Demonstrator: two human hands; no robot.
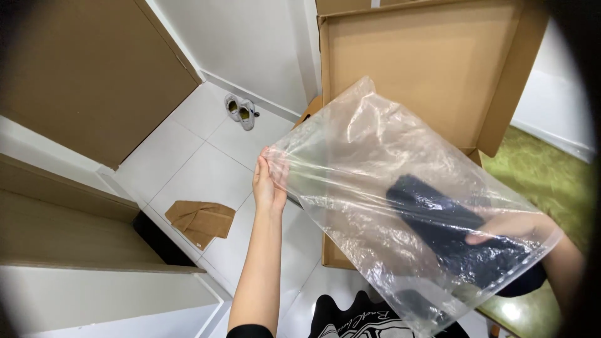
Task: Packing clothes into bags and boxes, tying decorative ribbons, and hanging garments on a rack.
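Note:
A large clear plastic bag (375,169) stretches across the middle of the view. My left hand (268,181) pinches its upper left corner. My right hand (510,226) is inside the bag's open end at the right, holding a dark folded item (438,219) that lies within the plastic. Behind the bag stands an open cardboard box (426,62) with its lid raised.
A brown crumpled paper piece (200,220) lies on the white tiled floor (188,156). A pair of pale shoes (241,111) sits by the white wall. Wooden cabinets (81,69) line the left. A green patterned surface (544,175) shows at the right.

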